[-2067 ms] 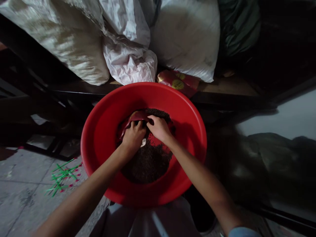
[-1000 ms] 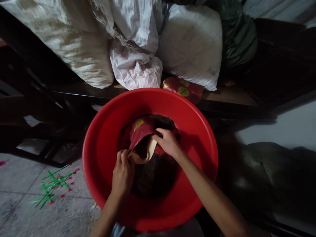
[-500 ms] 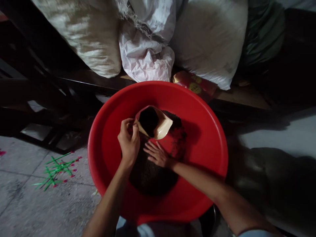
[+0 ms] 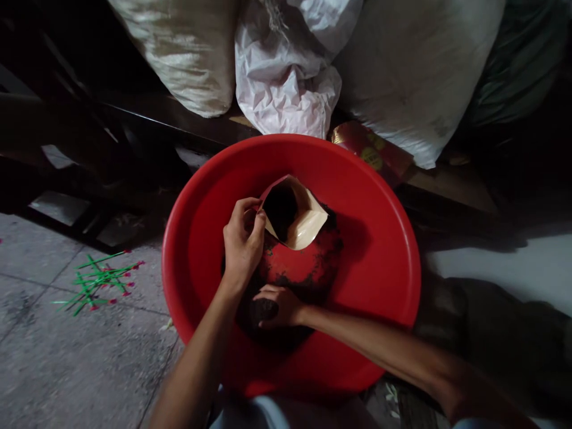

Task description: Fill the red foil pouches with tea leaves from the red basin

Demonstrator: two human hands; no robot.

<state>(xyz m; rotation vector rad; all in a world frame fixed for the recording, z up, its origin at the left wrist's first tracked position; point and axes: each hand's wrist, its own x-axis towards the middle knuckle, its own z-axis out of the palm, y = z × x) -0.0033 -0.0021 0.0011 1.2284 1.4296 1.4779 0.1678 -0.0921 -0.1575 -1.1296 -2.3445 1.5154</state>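
Observation:
A wide red basin (image 4: 375, 250) holds dark, loose soil (image 4: 286, 339). Inside it, towards the back, a paper bag (image 4: 308, 223) with a pale inner face stands with its mouth open, dark soil showing within. My left hand (image 4: 243, 238) pinches the bag's left rim between thumb and fingers. Lower in the basin, my right hand (image 4: 283, 307) curls around a clump of soil (image 4: 263, 310), its fingers at the far side and thumb nearer me. Between the bag and my right hand, the basin's red bottom shows through scattered soil.
Several stuffed white sacks (image 4: 286, 89) lean behind the basin on a dark wooden ledge (image 4: 165, 122). A red and gold packet (image 4: 373, 152) lies at the basin's back right. Green sticks with pink tips (image 4: 98, 283) are strewn on the grey floor at left.
My right hand has drawn back towards me from flat, spread fingers near the bag and now cups soil. My left hand still grips the bag's rim. The view has shifted slightly.

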